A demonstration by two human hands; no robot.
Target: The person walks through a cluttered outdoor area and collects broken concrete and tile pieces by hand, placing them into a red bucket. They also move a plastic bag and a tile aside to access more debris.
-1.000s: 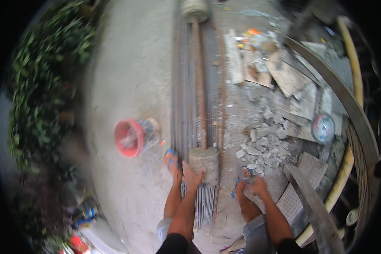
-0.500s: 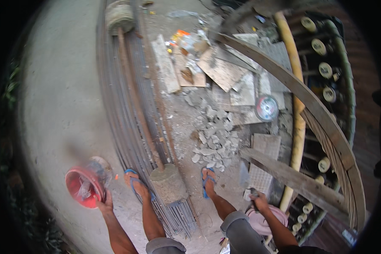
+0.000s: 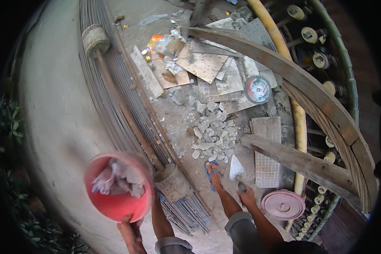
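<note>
My left hand (image 3: pixel 130 230) grips the lower rim of a red bucket (image 3: pixel 112 207), fingers closed. The bucket is tilted with its mouth facing me. Inside lie greyish-white rubble pieces and something crumpled (image 3: pixel 118 180). On the right, my right hand (image 3: pixel 246 196) is closed around the handle of a pointed trowel (image 3: pixel 236 168). The trowel's pale blade points away from me, just below a heap of broken rubble (image 3: pixel 213 133) and beside my foot in a blue flip-flop (image 3: pixel 213 169). The blade seems to be at ground level; whether it touches is unclear.
Long metal rods (image 3: pixel 114 97) run along the left, with a bar ended by concrete cylinders (image 3: pixel 171 182) on top. Broken tiles and boards (image 3: pixel 203 59), a round disc (image 3: pixel 258 89), a pink lid (image 3: pixel 283 204), wooden planks (image 3: pixel 300 163) and a yellow pole (image 3: pixel 299 135) lie to the right.
The bucket has come up and to the right, closer to me, its contents now showing. My right hand has moved slightly left with the trowel, whose blade now shows clearly. The view has shifted.
</note>
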